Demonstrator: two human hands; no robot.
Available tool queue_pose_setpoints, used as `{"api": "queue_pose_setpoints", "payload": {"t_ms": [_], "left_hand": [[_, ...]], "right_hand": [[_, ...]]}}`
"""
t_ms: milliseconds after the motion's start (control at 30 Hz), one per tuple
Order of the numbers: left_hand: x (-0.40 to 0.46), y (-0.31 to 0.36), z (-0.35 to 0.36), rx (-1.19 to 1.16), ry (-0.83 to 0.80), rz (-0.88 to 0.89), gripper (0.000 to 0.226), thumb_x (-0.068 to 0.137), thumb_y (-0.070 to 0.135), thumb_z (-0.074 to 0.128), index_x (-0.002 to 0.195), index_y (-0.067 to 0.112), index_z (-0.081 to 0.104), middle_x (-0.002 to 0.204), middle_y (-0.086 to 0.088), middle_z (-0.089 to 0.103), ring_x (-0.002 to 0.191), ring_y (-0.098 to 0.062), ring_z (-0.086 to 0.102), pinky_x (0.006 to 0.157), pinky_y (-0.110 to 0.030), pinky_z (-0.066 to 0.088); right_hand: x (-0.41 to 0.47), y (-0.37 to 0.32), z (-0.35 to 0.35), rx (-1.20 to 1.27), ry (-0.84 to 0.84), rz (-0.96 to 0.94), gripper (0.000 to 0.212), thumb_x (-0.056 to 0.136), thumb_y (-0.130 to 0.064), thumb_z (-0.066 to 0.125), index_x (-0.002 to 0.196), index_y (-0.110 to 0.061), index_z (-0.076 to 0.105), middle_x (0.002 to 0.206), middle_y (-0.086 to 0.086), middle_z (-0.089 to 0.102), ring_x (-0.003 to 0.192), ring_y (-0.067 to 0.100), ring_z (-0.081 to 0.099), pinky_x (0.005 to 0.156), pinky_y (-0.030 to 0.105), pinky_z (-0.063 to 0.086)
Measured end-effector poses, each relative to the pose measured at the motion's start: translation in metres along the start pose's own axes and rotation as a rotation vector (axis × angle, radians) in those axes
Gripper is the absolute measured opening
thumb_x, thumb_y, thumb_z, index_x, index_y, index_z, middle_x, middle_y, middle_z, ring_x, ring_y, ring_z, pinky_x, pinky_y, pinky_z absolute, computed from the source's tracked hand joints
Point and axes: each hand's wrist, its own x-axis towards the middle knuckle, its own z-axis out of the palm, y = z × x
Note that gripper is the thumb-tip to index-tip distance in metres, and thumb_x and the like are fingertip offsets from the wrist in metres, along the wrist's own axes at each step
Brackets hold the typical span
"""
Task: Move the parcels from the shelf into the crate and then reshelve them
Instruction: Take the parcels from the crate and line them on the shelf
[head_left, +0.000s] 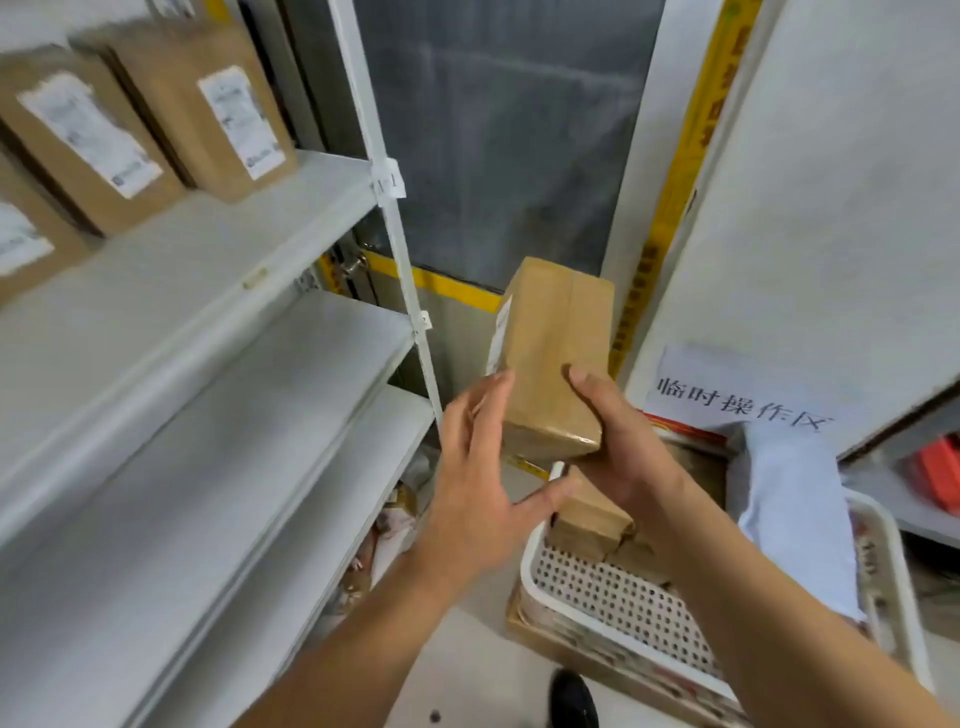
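White shelf (218, 291) at left, right hand (618, 441) gripping brown parcel (553, 353), left hand (478, 462) flat, seemingly touching it, crate (613, 597) below

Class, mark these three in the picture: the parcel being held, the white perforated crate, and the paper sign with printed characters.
held parcel (553, 353), head view, on its brown taped top face.
white perforated crate (618, 597), head view, on its perforated near wall.
paper sign (743, 395), head view, on the printed characters.

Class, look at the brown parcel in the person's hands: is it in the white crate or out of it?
Out. The parcel is held above the crate, gripped by the right hand, left hand open beside it.
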Motion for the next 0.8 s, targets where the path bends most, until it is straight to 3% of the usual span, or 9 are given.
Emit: {"api": "queue_pose_setpoints", "payload": {"t_ms": [67, 133, 200, 267, 467, 567, 633, 700, 800], "left_hand": [[-0.005, 0.008, -0.048, -0.074, 0.091, -0.007, 0.082, 0.095, 0.053, 0.068, 0.162, 0.027, 0.028, 0.157, 0.008, 0.031, 0.147, -0.013, 0.040, 0.113, -0.017, 0.040], [0.001, 0.001, -0.092, -0.067, 0.174, -0.213, 0.082, 0.093, 0.066, 0.059, 0.162, 0.033, 0.028, 0.162, 0.017, 0.030, 0.151, -0.005, 0.033, 0.120, -0.019, 0.030], [0.006, -0.002, -0.135, -0.251, 0.097, -0.512, 0.097, 0.079, 0.083, 0.063, 0.160, 0.037, 0.036, 0.160, 0.016, 0.045, 0.146, -0.008, 0.044, 0.125, -0.039, 0.032], [0.000, -0.006, -0.170, -0.477, -0.012, -0.607, 0.082, 0.082, 0.078, 0.068, 0.150, 0.036, 0.051, 0.139, 0.011, 0.068, 0.130, -0.015, 0.063, 0.115, -0.053, 0.045], [-0.028, -0.004, -0.239, -0.492, 0.212, -0.445, 0.038, 0.099, 0.043, 0.065, 0.136, 0.034, 0.059, 0.124, 0.011, 0.076, 0.115, -0.016, 0.073, 0.095, -0.043, 0.061], [-0.039, -0.010, -0.257, -0.457, 0.355, -0.395, 0.054, 0.097, 0.044, 0.073, 0.146, 0.031, 0.053, 0.128, 0.007, 0.074, 0.117, -0.019, 0.072, 0.096, -0.046, 0.061], [-0.042, -0.010, -0.267, -0.433, 0.423, -0.352, 0.057, 0.098, 0.039, 0.073, 0.149, 0.030, 0.049, 0.128, 0.007, 0.073, 0.117, -0.019, 0.071, 0.092, -0.040, 0.062], [-0.039, -0.013, -0.279, -0.368, 0.486, -0.314, 0.060, 0.097, 0.034, 0.074, 0.150, 0.028, 0.047, 0.130, 0.008, 0.073, 0.118, -0.015, 0.071, 0.091, -0.035, 0.062], [-0.024, -0.012, -0.311, -0.239, 0.583, -0.295, 0.078, 0.086, 0.033, 0.087, 0.153, 0.028, 0.047, 0.133, 0.012, 0.069, 0.116, -0.005, 0.069, 0.093, -0.032, 0.061]], "right_hand": [[-0.002, -0.002, 0.027, 0.111, -0.086, 0.054, 0.081, 0.094, -0.046, 0.074, 0.160, -0.014, 0.042, 0.155, 0.024, 0.052, 0.140, 0.040, 0.053, 0.116, 0.060, 0.044], [-0.011, -0.002, 0.060, 0.240, -0.213, 0.097, 0.081, 0.094, -0.050, 0.070, 0.161, -0.016, 0.041, 0.161, 0.022, 0.045, 0.144, 0.040, 0.047, 0.117, 0.059, 0.043], [-0.015, 0.005, 0.093, 0.360, -0.310, 0.154, 0.070, 0.102, -0.054, 0.056, 0.160, -0.017, 0.044, 0.164, 0.021, 0.042, 0.150, 0.041, 0.040, 0.122, 0.060, 0.036], [-0.018, 0.007, 0.127, 0.421, -0.316, 0.195, 0.062, 0.105, -0.052, 0.049, 0.152, -0.012, 0.055, 0.159, 0.021, 0.048, 0.150, 0.041, 0.041, 0.126, 0.059, 0.029], [-0.013, 0.003, 0.205, 0.079, -0.222, 0.010, 0.044, 0.099, -0.026, 0.062, 0.143, -0.021, 0.065, 0.134, 0.009, 0.073, 0.125, 0.029, 0.070, 0.104, 0.052, 0.057], [-0.014, -0.004, 0.242, -0.232, -0.281, -0.094, 0.049, 0.096, -0.048, 0.067, 0.144, -0.035, 0.063, 0.133, -0.003, 0.074, 0.123, 0.019, 0.070, 0.101, 0.046, 0.057], [-0.010, -0.009, 0.262, -0.402, -0.437, -0.081, 0.074, 0.085, -0.067, 0.075, 0.151, -0.043, 0.052, 0.140, -0.010, 0.069, 0.132, 0.016, 0.063, 0.108, 0.049, 0.053], [0.002, -0.014, 0.279, -0.441, -0.530, -0.095, 0.082, 0.080, -0.056, 0.083, 0.153, -0.046, 0.047, 0.138, -0.014, 0.069, 0.132, 0.015, 0.063, 0.109, 0.051, 0.051], [0.032, -0.026, 0.303, -0.322, -0.601, -0.138, 0.068, 0.095, -0.039, 0.072, 0.155, -0.044, 0.041, 0.139, -0.004, 0.070, 0.131, 0.024, 0.065, 0.107, 0.053, 0.053]]}}
